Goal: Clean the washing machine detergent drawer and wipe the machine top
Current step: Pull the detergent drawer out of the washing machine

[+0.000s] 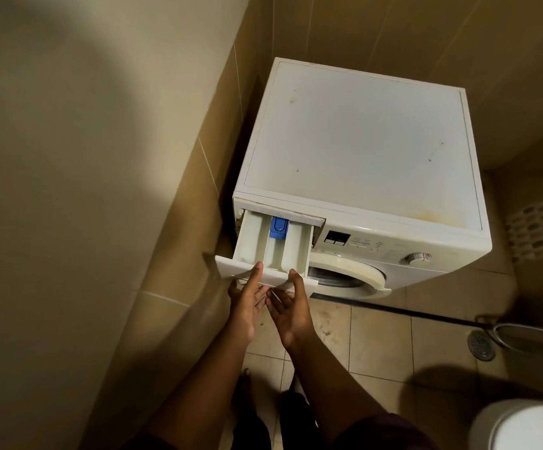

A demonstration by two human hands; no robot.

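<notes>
At the washing machine [361,164] front, both hands grip the pulled-out detergent drawer [273,248]: left hand [244,303] and right hand [291,308] fingers curl under its panel.

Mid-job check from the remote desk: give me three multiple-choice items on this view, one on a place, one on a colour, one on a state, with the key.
1. Where on the washing machine does the detergent drawer sit?
A. front upper left
B. front upper right
C. on its top

2. What colour is the insert in the drawer's middle compartment?
A. red
B. blue
C. green

3. How does the drawer stand?
A. pushed shut
B. lifted out onto the floor
C. pulled out, still in its slot

Key: 1 A, it lies left of the control panel. 2 B, the insert shows blue. 3 C, the left hand and right hand hold its front panel, compartments exposed.
</notes>
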